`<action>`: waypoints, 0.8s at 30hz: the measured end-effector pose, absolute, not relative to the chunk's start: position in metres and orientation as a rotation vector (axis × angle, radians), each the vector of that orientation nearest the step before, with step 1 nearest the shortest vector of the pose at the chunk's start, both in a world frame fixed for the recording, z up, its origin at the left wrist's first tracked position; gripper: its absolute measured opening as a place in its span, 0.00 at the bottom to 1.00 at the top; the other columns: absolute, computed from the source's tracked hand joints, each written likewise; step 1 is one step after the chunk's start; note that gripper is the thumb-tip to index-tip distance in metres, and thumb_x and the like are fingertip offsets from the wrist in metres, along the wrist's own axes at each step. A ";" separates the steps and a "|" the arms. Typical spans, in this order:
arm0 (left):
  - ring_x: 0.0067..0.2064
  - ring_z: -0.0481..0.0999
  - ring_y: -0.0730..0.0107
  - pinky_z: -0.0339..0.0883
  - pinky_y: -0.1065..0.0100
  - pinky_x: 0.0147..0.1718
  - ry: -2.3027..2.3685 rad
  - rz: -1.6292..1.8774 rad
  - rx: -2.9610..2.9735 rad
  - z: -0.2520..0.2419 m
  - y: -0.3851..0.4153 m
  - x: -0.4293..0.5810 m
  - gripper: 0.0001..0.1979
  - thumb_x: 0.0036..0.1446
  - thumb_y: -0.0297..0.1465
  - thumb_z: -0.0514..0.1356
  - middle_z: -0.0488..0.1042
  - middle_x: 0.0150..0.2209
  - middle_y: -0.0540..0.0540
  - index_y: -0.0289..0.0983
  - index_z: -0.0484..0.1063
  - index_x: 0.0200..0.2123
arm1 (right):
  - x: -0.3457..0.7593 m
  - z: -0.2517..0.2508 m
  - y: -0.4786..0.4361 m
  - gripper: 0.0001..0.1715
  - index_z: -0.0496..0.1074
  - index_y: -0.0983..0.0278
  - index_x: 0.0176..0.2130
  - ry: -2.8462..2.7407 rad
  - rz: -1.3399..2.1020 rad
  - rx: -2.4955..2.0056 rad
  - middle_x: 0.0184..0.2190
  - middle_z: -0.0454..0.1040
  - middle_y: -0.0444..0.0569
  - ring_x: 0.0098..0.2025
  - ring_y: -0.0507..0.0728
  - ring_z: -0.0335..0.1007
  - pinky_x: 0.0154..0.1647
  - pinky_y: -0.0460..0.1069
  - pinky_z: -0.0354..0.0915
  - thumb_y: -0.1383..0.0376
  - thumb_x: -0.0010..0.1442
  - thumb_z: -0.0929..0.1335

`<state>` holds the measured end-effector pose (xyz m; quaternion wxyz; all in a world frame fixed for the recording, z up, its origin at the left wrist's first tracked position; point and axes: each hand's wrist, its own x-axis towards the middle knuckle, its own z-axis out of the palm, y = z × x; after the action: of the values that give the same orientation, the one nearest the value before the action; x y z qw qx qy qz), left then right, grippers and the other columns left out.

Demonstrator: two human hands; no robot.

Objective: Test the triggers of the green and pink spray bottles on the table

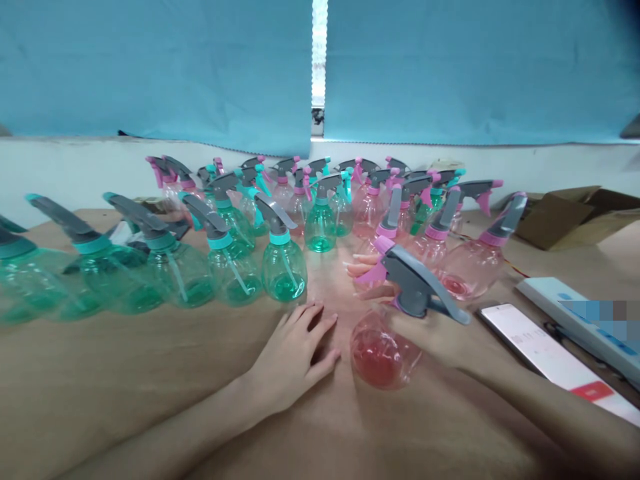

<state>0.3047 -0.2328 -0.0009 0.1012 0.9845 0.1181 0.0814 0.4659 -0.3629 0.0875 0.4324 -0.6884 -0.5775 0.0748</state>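
In the head view my right hand is around the neck of a pink spray bottle, partly hidden behind its grey and pink spray head. This bottle is tilted, with its head leaning to the right and its clear round body low over the table. My left hand lies on the wooden table, palm down with fingers spread, holding nothing. Just beyond its fingertips stands a green spray bottle. To the right, behind the held bottle, are more pink spray bottles.
A row of green spray bottles runs along the left, with several pink and green ones behind. At right lie a phone with a lit screen and a white power strip. An open cardboard box sits by the wall.
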 end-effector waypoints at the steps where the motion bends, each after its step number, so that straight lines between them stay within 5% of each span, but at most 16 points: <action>1: 0.63 0.60 0.48 0.59 0.46 0.58 0.346 0.247 2.907 -0.001 -0.233 0.305 0.23 0.64 0.37 0.55 0.63 0.62 0.35 0.35 0.65 0.59 | 0.466 0.087 -0.363 0.29 0.74 0.53 0.49 -1.440 0.252 -1.672 0.36 0.81 0.44 0.38 0.60 0.79 0.37 0.53 0.76 0.67 0.48 0.62; 10: 0.63 0.60 0.48 0.59 0.46 0.58 0.347 0.252 2.901 0.000 -0.233 0.305 0.23 0.64 0.37 0.55 0.63 0.62 0.35 0.35 0.65 0.59 | 0.467 0.084 -0.363 0.22 0.76 0.55 0.44 -1.341 0.383 -1.605 0.31 0.80 0.44 0.32 0.59 0.77 0.33 0.53 0.75 0.67 0.49 0.65; 17: 0.63 0.60 0.48 0.59 0.46 0.58 0.347 0.242 2.905 0.001 -0.234 0.305 0.22 0.64 0.37 0.55 0.63 0.62 0.34 0.34 0.66 0.58 | 0.469 0.081 -0.360 0.23 0.75 0.56 0.43 -1.382 0.472 -1.473 0.34 0.80 0.44 0.37 0.59 0.78 0.44 0.57 0.74 0.69 0.47 0.63; 24: 0.63 0.60 0.49 0.59 0.46 0.58 0.332 0.266 2.889 0.001 -0.233 0.304 0.23 0.64 0.38 0.55 0.64 0.61 0.35 0.35 0.65 0.59 | 0.472 0.074 -0.361 0.22 0.74 0.57 0.43 -1.370 0.444 -1.439 0.34 0.80 0.46 0.40 0.60 0.78 0.44 0.57 0.73 0.70 0.48 0.64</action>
<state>0.3045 -0.2328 0.0012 0.1102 0.9833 0.1131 0.0905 0.4720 -0.3610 0.0736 0.5251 -0.6015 -0.5728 0.1857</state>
